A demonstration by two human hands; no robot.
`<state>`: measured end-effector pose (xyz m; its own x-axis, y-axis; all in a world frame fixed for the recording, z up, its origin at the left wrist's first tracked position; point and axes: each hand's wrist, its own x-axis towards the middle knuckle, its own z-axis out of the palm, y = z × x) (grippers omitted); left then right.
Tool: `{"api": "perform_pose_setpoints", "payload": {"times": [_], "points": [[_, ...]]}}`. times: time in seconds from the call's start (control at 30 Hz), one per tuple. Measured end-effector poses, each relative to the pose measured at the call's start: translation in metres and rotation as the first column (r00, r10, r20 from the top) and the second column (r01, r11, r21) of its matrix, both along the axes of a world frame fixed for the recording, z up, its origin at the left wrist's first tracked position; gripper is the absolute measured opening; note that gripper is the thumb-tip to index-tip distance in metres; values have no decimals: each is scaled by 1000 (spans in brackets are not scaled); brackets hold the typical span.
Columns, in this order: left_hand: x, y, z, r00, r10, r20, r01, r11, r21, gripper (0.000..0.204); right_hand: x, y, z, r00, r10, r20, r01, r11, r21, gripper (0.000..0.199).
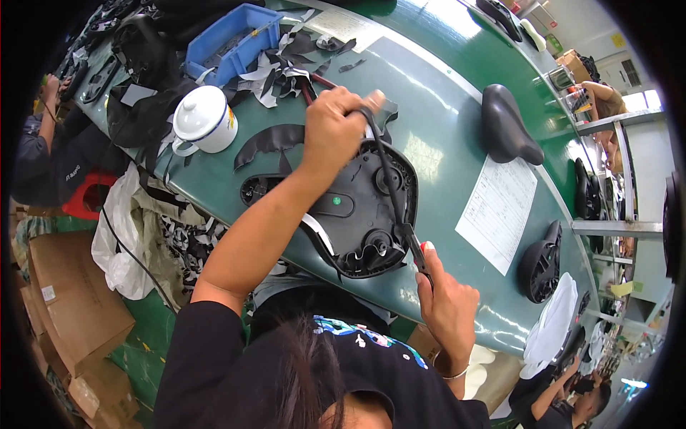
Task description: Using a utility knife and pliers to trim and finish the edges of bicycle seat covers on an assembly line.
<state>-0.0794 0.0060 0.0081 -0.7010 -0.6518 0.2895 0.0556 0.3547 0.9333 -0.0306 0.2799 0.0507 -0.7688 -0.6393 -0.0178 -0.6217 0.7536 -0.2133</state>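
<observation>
A black bicycle saddle (pixel 357 204) lies upside down on the green table, its ribbed plastic base facing up. My left hand (pixel 332 129) is closed on the upper end of a black strip (pixel 386 161), which stretches across the base toward the saddle's right edge. At that edge, my right hand (pixel 448 300) grips a slim dark hand tool (pixel 416 250) with a bit of red near the thumb; its exact kind is unclear. The tool's tip meets the lower end of the strip. Pale lining shows along the saddle's near rim. A curved black scrap (pixel 268 143) lies beyond my left forearm.
A white lidded enamel mug (pixel 205 120) stands at left, near a blue bin (pixel 232 44) and loose offcuts (pixel 268 79). Rightward are a finished-looking black saddle (pixel 504 121), a paper sheet (pixel 498 211) and another dark saddle (pixel 541 263). Cardboard boxes (pixel 78 293) stand below left. Other people work nearby.
</observation>
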Motion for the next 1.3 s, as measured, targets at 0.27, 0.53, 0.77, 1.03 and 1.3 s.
{"api": "perform_pose_setpoints", "payload": {"times": [0.27, 0.53, 0.77, 1.03, 1.3], "points": [[95, 16, 3, 878, -456, -143, 375, 470, 799, 45, -114, -13, 32, 935, 354, 14, -354, 930, 98, 42], [102, -62, 38, 319, -732, -602, 945, 195, 264, 56, -87, -4, 30, 917, 400, 18, -389, 879, 275, 51], [40, -45, 35, 405, -705, 583, 840, 538, 68, 44, -29, 1, 39, 982, 183, -41, -165, 948, 271, 47], [5, 19, 11, 377, -898, -227, 857, 246, 452, 39, -57, -3, 36, 954, 301, 15, -298, 933, 201, 47], [10, -11, 67, 682, 447, -579, 91, 734, 673, 45, 41, 24, 15, 879, -270, 393, 327, 942, -83, 51]]}}
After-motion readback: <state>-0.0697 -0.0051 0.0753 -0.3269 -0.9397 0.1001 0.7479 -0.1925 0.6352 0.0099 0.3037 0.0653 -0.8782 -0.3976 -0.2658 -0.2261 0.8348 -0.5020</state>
